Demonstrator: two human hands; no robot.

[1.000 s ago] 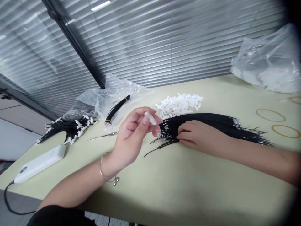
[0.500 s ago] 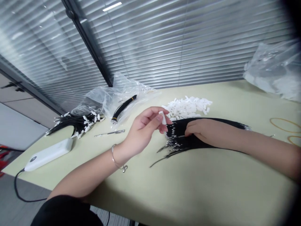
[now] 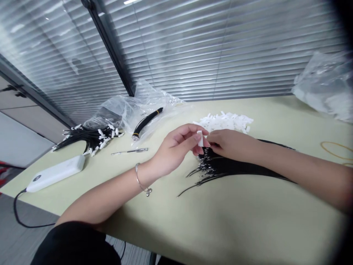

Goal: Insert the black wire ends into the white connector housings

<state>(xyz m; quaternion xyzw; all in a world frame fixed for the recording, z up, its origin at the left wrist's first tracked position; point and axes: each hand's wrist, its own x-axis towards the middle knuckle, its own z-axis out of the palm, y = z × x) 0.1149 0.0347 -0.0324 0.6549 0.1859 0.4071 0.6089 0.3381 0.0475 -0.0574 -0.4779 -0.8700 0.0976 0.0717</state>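
Note:
Between thumb and fingers, my left hand (image 3: 183, 147) pinches a small white plastic connector housing (image 3: 200, 139). Close against its right side are the fingertips of my right hand (image 3: 226, 141), closed on a wire that is mostly hidden by the fingers. Whether the wire's tip is inside the housing I cannot tell. Under my right hand and forearm lies a spread bundle of black wires (image 3: 234, 166), their metal-tipped ends fanned out to the left. Just behind both hands is a pile of white connector housings (image 3: 226, 120).
Black wires with white housings (image 3: 88, 138) lie at the left, by a clear plastic bag (image 3: 113, 110). A tied black wire bundle (image 3: 147, 123), a pen-like tool (image 3: 129, 151) and a white power strip (image 3: 56, 173) are nearby. Rubber bands (image 3: 335, 151) and another bag (image 3: 325, 88) are right.
My right hand has moved up and left from the wire bundle to the housing in my left hand. My left hand keeps its pinch; the view has shifted slightly.

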